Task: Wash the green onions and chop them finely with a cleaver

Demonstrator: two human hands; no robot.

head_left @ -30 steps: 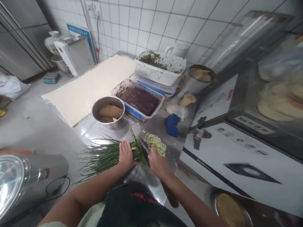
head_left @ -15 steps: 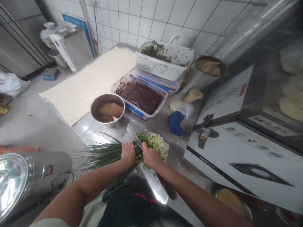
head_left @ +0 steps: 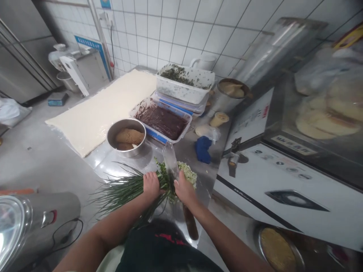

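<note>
The bunch of green onions [head_left: 127,192] lies at lower centre, gripped by the closed left hand [head_left: 151,186] on the steel counter [head_left: 121,170]. The cleaver [head_left: 170,158] is gripped by the closed right hand [head_left: 185,190]. Left-hand injury may result if the blade slips, the hands being close together.

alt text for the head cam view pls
The left hand grips a bunch of green onions on a steel worktop, while the right hand holds a cleaver beside a chopped onion pile. Beyond lie a dough sheet, a steel bowl and a tub of dark paste.
</note>
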